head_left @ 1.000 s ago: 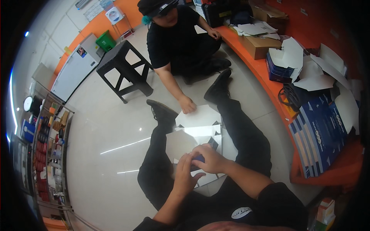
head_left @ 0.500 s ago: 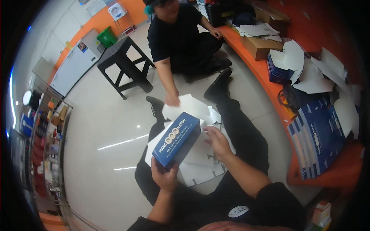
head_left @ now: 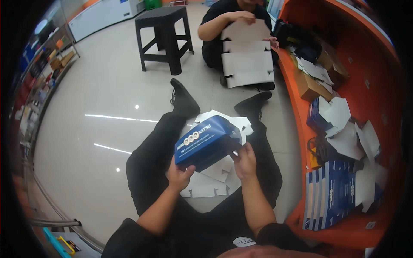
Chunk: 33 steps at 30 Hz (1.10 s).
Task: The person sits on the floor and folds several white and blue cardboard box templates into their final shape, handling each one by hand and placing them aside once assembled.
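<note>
And here's the blue box (head_left: 201, 141), up above the white sheets (head_left: 205, 190) between your legs (head_left: 148, 161)! Your left hand (head_left: 178, 175) clamps its left lower corner, thumb along the near side; your right hand (head_left: 246, 162) grips the end where white flaps (head_left: 243, 125) stick out. It looks like light, stiff card (glossy, so perhaps a little slippery). Best hold it by the folded edges: squeezing the broad panels could dent them.

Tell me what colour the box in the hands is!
The box is blue with pale printing, best seen in the head view.
</note>
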Available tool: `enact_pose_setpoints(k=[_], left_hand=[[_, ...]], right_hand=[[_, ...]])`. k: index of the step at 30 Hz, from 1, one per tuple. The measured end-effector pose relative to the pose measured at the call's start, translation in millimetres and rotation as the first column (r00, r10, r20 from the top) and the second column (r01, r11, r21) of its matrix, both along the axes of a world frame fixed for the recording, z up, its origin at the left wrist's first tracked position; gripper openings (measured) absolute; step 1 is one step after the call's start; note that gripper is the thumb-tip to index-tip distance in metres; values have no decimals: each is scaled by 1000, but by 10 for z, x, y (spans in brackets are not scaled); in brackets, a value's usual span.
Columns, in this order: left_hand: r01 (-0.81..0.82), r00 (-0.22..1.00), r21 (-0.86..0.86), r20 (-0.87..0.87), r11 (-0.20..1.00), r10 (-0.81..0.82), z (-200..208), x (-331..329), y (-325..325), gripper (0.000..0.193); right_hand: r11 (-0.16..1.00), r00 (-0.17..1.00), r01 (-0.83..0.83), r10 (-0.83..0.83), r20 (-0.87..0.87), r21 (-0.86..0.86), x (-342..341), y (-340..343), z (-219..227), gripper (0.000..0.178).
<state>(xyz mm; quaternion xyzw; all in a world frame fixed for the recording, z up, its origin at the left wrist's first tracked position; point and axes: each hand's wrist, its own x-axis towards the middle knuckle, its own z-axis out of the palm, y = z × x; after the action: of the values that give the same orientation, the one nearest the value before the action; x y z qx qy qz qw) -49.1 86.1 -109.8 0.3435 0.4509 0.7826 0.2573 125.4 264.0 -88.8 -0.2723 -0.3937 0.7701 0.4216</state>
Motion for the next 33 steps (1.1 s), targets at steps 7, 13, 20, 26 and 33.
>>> enact_pose_setpoints(k=[7, 13, 20, 26, 33], left_hand=[[236, 969, -194, 124, 952, -215, -244, -141, 25, 65], [330, 943, -282, 131, 901, -305, -363, -176, 71, 65], [-364, 841, -552, -541, 750, 10, -13, -164, 75, 95], [-335, 528, -217, -849, 917, -8, 241, -43, 91, 72], [-206, 608, -261, -789, 943, -86, 151, -78, 85, 55]], right_hand=[[997, 991, 65, -68, -112, -33, -49, 15, 160, 41], [1000, 998, 3, -5, -67, -25, 48, 118, 59, 37], [926, 991, -36, -15, 132, 376, 97, 193, -63, 17], [774, 920, -296, 74, 385, 560, 10, 0, -32, 27], [630, 807, -379, -134, 575, 678, -130, -210, 312, 30]])
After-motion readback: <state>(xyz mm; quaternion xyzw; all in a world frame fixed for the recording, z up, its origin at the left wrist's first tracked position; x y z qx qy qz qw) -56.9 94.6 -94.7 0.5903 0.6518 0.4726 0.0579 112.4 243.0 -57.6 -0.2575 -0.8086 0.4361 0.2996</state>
